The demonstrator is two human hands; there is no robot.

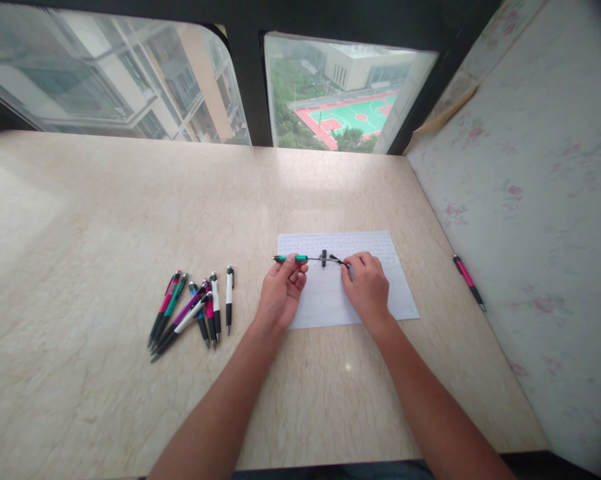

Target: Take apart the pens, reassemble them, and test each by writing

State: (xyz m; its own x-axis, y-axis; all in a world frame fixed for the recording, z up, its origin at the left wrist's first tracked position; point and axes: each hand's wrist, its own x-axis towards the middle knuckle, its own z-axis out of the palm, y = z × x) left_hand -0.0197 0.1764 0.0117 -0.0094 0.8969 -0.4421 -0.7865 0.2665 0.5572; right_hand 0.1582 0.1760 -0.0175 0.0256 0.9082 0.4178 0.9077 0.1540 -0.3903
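Note:
My left hand (282,288) pinches the green barrel of a taken-apart pen (291,258) over a white sheet of paper (325,293). A thin refill runs right from that barrel, with a small black part (324,258) on it. My right hand (366,283) is closed on the black end piece (338,259) at the refill's other end. Both hands hover just above the paper.
A pile of several click pens (193,310) in pink, green, purple and white lies left of the paper on the beige marble table (105,220). One pink pen (469,283) lies at the table's right edge by a floral wall. Windows run along the far edge.

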